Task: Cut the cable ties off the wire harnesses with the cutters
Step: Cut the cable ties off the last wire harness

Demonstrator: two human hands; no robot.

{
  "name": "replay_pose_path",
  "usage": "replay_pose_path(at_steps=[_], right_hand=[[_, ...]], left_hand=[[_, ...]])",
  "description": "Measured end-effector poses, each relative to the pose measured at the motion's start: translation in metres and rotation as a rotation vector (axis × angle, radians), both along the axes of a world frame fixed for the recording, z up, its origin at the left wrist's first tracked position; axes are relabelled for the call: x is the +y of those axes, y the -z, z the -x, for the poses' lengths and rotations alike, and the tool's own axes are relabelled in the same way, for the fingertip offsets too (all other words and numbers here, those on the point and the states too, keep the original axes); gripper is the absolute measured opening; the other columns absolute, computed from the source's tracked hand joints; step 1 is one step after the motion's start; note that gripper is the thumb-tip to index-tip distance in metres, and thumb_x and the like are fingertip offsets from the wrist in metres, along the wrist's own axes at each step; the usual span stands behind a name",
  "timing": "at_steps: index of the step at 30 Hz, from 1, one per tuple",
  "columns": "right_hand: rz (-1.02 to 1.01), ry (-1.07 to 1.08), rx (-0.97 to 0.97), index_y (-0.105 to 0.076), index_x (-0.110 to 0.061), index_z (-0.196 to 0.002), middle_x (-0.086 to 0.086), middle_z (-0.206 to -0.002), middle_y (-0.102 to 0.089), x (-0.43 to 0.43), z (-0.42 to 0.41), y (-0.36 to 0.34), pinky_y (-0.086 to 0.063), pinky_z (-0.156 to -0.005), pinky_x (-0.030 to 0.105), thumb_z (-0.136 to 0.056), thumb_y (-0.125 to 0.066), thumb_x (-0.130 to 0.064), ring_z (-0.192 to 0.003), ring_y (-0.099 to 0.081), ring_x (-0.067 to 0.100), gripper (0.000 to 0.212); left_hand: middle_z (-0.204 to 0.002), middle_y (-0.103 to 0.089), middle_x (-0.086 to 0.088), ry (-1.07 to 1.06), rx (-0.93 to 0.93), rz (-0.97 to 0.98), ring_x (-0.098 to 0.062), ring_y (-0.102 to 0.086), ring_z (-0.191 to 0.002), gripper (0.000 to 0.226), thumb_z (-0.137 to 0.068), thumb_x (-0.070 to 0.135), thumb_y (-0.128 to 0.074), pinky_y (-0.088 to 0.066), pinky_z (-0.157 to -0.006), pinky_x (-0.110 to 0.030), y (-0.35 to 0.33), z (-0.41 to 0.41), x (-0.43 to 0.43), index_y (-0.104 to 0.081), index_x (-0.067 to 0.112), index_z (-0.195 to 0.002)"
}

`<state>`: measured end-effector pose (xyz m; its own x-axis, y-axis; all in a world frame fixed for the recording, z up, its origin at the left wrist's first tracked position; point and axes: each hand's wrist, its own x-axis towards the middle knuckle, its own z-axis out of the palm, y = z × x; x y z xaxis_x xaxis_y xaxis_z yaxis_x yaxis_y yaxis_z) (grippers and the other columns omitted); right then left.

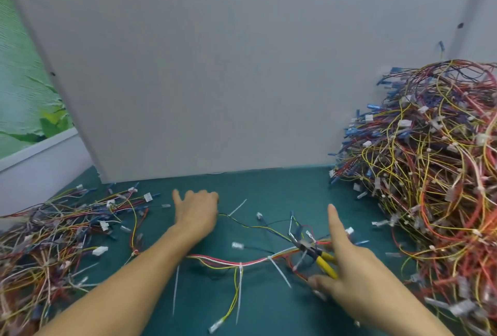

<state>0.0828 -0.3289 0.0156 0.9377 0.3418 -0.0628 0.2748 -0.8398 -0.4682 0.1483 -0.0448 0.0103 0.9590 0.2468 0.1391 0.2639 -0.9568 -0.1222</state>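
Head view: nearest, white cable ties (238, 290) trail toward the viewer from a wire harness (252, 261) lying left to right on the green mat (269, 190). The right hand (352, 271) grips yellow-handled cutters (317, 255), forefinger straight, nose pointing far-left at the harness's right end. Farther, the left hand (196, 212) curls over a harness wire; whether it grips is unclear. Wire piles (430, 174) flank both sides.

Yellow-handled cutters (317, 253), nose against a stretched-out red-and-yellow harness (228, 261) — white cable ties (240, 276) still on it.
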Motion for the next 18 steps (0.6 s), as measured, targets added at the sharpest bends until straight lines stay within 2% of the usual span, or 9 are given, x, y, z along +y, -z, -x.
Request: replay_pose_path(at_steps=[2, 4, 5, 6, 8, 10, 12, 14, 18], right_hand=[[-0.035, -0.018, 0.029, 0.044, -0.045, -0.131, -0.011, -0.119, -0.062, 0.004, -0.004, 0.0, -0.047, -0.093, 0.037, -0.079, -0.066, -0.049, -0.113, -0.057, 0.019, 0.122], [-0.049, -0.019, 0.016, 0.04, -0.042, -0.136, -0.011, -0.119, -0.062, 0.008, -0.006, -0.001, -0.047, -0.094, 0.039, -0.079, -0.066, -0.047, -0.115, -0.056, 0.019, 0.12], [-0.05, -0.021, 0.009, 0.038, -0.041, -0.138, -0.011, -0.119, -0.062, 0.01, -0.006, -0.002, -0.047, -0.093, 0.039, -0.079, -0.066, -0.047, -0.115, -0.055, 0.019, 0.12], [-0.042, -0.024, 0.004, 0.037, -0.039, -0.139, -0.011, -0.119, -0.062, 0.011, -0.007, -0.004, -0.047, -0.093, 0.039, -0.08, -0.066, -0.046, -0.115, -0.055, 0.019, 0.119], [-0.003, -0.039, 0.009, 0.038, -0.038, -0.139, -0.004, -0.117, -0.062, 0.012, -0.008, -0.007, -0.048, -0.091, 0.039, -0.081, -0.063, -0.043, -0.112, -0.057, 0.022, 0.116], [0.028, -0.046, 0.03, 0.04, -0.038, -0.138, 0.002, -0.113, -0.062, 0.012, -0.008, -0.01, -0.049, -0.089, 0.039, -0.082, -0.059, -0.041, -0.107, -0.058, 0.025, 0.114], [0.047, -0.035, 0.036, 0.042, -0.037, -0.136, 0.003, -0.11, -0.061, 0.011, -0.007, -0.013, -0.049, -0.089, 0.038, -0.082, -0.061, -0.045, -0.104, -0.058, 0.025, 0.116], [0.072, -0.017, 0.064, 0.046, -0.042, -0.13, 0.001, -0.105, -0.059, 0.008, -0.003, -0.016, -0.05, -0.088, 0.036, -0.08, -0.065, -0.046, -0.101, -0.059, 0.023, 0.122], [0.129, 0.001, 0.077, 0.051, -0.048, -0.123, -0.006, -0.09, -0.058, -0.005, 0.005, -0.019, -0.052, -0.083, 0.034, -0.08, -0.066, -0.046, -0.092, -0.062, 0.02, 0.124]], left_hand=[[-0.128, -0.053, 0.003, 0.109, -0.143, 0.106, -0.022, -0.044, -0.124, 0.038, -0.091, 0.013, -0.049, -0.019, -0.111, -0.044, -0.014, 0.007, -0.017, -0.053, 0.025, -0.127], [-0.117, -0.058, 0.003, 0.371, -0.378, 0.279, -0.018, -0.05, -0.114, 0.03, -0.092, 0.027, -0.05, -0.034, -0.1, -0.034, -0.028, 0.026, -0.045, -0.06, 0.022, -0.119], [-0.107, -0.061, 0.005, 0.504, -0.394, 0.416, -0.014, -0.054, -0.103, 0.03, -0.09, 0.039, -0.05, -0.04, -0.093, -0.032, -0.034, 0.039, -0.062, -0.064, 0.022, -0.111], [-0.097, -0.062, 0.008, 0.615, -0.328, 0.548, -0.008, -0.055, -0.093, 0.037, -0.086, 0.052, -0.05, -0.044, -0.086, -0.028, -0.04, 0.054, -0.078, -0.064, 0.024, -0.105], [-0.089, -0.062, 0.012, 0.697, -0.146, 0.602, -0.004, -0.055, -0.083, 0.046, -0.076, 0.066, -0.052, -0.047, -0.078, -0.027, -0.038, 0.074, -0.105, -0.062, 0.029, -0.101], [-0.087, -0.066, 0.009, 0.696, -0.11, 0.575, -0.008, -0.058, -0.082, 0.038, -0.078, 0.058, -0.056, -0.048, -0.078, -0.031, -0.03, 0.082, -0.119, -0.065, 0.027, -0.099], [-0.081, -0.069, 0.004, 0.68, -0.172, 0.693, -0.012, -0.06, -0.077, 0.02, -0.085, 0.039, -0.06, -0.049, -0.074, -0.032, -0.026, 0.082, -0.123, -0.069, 0.022, -0.093], [-0.074, -0.068, 0.004, 0.623, -0.225, 0.793, -0.005, -0.057, -0.065, 0.012, -0.088, 0.027, -0.062, -0.047, -0.068, -0.028, -0.024, 0.078, -0.12, -0.07, 0.019, -0.087], [-0.064, -0.057, 0.012, 0.434, -0.308, 0.855, 0.001, -0.047, -0.056, 0.012, -0.091, 0.025, -0.061, -0.037, -0.06, -0.016, -0.023, 0.068, -0.107, -0.069, 0.019, -0.085]])
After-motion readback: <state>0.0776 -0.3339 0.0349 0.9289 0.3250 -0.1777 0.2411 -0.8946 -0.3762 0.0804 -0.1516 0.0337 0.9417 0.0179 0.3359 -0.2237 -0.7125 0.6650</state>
